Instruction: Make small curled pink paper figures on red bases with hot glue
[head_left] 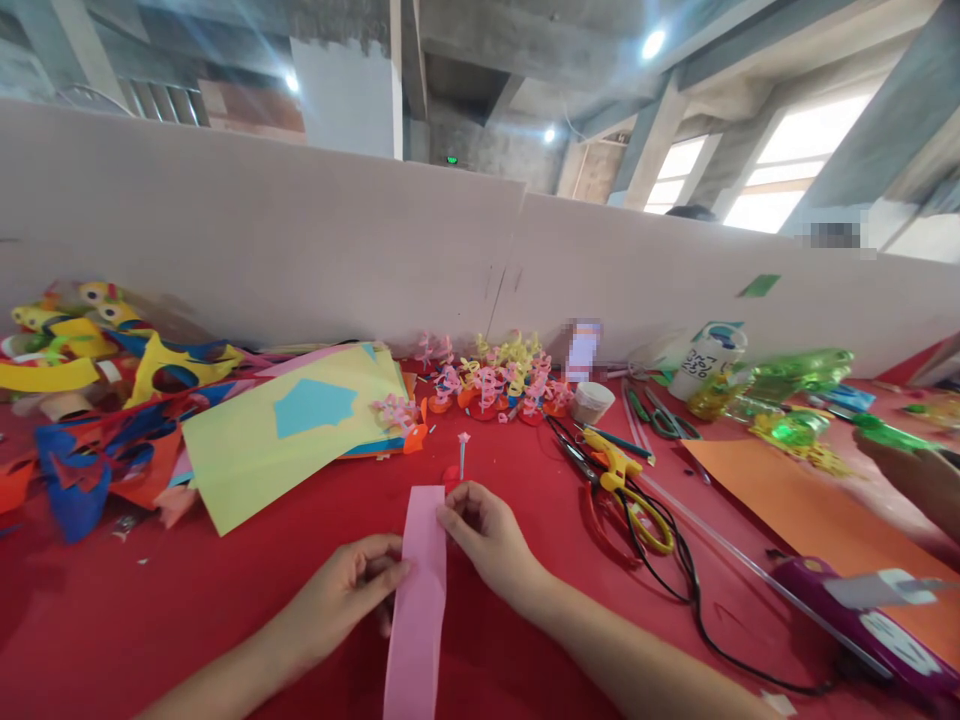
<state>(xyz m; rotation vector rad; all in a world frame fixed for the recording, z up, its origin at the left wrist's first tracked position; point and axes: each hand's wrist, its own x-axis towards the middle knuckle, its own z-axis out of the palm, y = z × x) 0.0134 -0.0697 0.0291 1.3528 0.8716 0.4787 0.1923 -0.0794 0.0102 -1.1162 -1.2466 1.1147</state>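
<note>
A long strip of pink paper (417, 620) runs from the bottom edge up to the middle of the red table. My left hand (352, 585) pinches its left edge between thumb and fingers. Near the top right corner, my right hand (484, 535) grips the strip between thumb and forefinger. Just beyond the strip stands a thin pale stick with a small pink tip (463, 455), on a red base partly hidden by my right hand. Farther back are several curled pink and yellow paper flowers (487, 390).
Yellow paper sheets (247, 465) with a blue cutout (315, 407) lie left, beside a pile of coloured scraps. Scissors (622, 480), a white cup (592, 402), orange paper (810, 510) and a purple glue gun (862, 620) with a black cord are right. Another person's hand (907, 470) shows at far right.
</note>
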